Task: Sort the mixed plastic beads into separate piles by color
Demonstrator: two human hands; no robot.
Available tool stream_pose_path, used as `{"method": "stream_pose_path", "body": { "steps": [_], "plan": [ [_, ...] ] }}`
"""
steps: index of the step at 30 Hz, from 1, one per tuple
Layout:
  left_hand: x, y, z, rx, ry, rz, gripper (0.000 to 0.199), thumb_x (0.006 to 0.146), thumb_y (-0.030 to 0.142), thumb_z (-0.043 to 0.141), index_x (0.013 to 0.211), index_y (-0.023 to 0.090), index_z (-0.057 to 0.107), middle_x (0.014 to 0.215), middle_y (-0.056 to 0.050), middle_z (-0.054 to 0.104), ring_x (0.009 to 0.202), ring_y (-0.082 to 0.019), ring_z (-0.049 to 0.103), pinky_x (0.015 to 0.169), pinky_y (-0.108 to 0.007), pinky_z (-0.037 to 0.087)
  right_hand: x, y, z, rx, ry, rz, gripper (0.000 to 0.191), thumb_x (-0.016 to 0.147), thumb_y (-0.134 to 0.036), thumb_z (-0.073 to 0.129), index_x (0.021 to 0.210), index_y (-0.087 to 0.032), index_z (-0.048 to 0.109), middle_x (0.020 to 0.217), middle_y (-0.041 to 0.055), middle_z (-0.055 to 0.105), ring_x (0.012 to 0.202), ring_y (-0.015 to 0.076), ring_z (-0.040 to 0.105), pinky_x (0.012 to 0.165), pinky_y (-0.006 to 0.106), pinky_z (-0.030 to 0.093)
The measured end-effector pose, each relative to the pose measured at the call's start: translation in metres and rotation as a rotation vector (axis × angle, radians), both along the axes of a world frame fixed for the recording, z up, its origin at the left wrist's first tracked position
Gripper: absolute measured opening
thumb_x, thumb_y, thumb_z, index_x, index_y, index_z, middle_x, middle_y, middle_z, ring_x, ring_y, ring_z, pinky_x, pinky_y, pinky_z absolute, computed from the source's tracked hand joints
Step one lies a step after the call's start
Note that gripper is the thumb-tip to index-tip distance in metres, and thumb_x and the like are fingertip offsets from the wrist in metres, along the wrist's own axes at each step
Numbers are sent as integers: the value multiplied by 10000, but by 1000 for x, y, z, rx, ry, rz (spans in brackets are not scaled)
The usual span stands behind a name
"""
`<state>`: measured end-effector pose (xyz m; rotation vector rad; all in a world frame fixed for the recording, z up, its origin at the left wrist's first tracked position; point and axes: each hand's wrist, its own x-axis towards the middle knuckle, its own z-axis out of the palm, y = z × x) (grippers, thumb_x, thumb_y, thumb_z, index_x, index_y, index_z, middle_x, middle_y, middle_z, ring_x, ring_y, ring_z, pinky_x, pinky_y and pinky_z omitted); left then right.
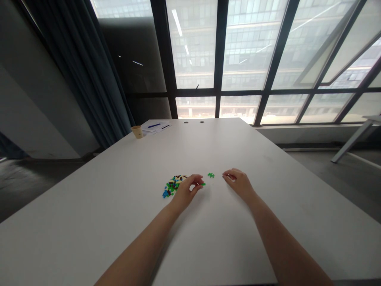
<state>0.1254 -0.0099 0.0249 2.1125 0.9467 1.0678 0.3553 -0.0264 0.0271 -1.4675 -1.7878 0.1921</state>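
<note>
My left hand (187,188) hovers low over the white table (208,147), with its thumb and fingertips pinching a small green toy brick (204,184). Partly behind that hand lies a pile of small toy bricks (172,186) in blue, green, yellow, cream and dark brown. A little cluster of green bricks (211,175) rests on the table between my two hands. To its right is my right hand (238,180), thumb and fingers drawn together; what they hold, if anything, is too small to make out.
Toward the far left of the table stand a tan paper cup (137,132) and some papers (151,128) with a blue pen (154,125) on them. Two dark round spots (202,122) mark the far end. Windows and a dark curtain (80,67) lie beyond.
</note>
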Motion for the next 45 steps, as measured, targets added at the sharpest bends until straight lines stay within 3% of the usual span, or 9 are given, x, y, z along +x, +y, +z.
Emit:
{"method": "stream_pose_path", "body": {
  "steps": [9,15,20,23,27,32,34,39,45],
  "plan": [
    [3,-6,3,-22,-22,-45,246,763,245,552,996,176,519,839,-44,615,752,-123,574,711,-275,483,-28,-12,4,8,81,290,167,710,-296,616,851,-217,658,652,-8,511,625,113,466,617,244,388],
    [6,-8,-2,-88,-98,-106,258,767,225,545,1018,184,499,837,-37,598,755,-119,573,724,-275,486,-39,-17,9,12,83,333,132,721,-288,605,813,-215,666,647,-3,518,627,115,475,617,246,393],
    [8,-11,-1,-65,-15,-56,256,771,266,536,1015,195,508,842,-31,598,746,-119,560,685,-253,476,-41,-18,10,16,70,337,115,741,-280,581,782,-221,671,622,-10,506,614,111,478,608,241,389],
    [6,-8,2,3,108,51,239,804,294,478,1020,201,517,873,-35,600,747,-124,549,676,-250,462,-35,-14,5,-3,53,287,119,736,-279,587,789,-215,672,623,-8,514,612,113,478,606,238,383],
    [-9,7,9,123,301,186,178,819,236,410,889,188,567,871,-40,608,782,-141,540,774,-278,424,-20,-3,-6,-40,18,109,122,720,-288,593,772,-211,673,594,-16,491,590,115,467,592,234,364],
    [-37,28,19,57,452,383,174,775,236,432,815,181,592,826,-42,606,757,-159,544,732,-272,412,-8,6,-18,-100,-6,-39,152,704,-321,585,747,-207,676,571,-24,465,545,110,449,558,230,341],
    [-45,32,19,-50,515,331,154,739,239,473,764,169,608,784,-41,609,727,-160,546,689,-263,408,-7,8,-23,-125,-9,-55,169,700,-341,580,747,-211,677,573,-23,469,548,113,453,556,231,340],
    [-53,30,14,-299,686,32,150,591,167,585,735,162,626,720,-18,606,659,-148,535,578,-225,382,-10,11,-38,-197,-43,-114,199,694,-365,571,765,-213,678,659,3,566,600,131,495,589,246,360],
    [-50,26,11,-281,751,14,195,533,129,604,721,168,636,721,-21,613,653,-152,533,562,-220,370,-18,15,-47,-264,-102,-213,207,714,-360,549,772,-208,677,750,30,634,668,156,543,630,268,370]
  ]
}}
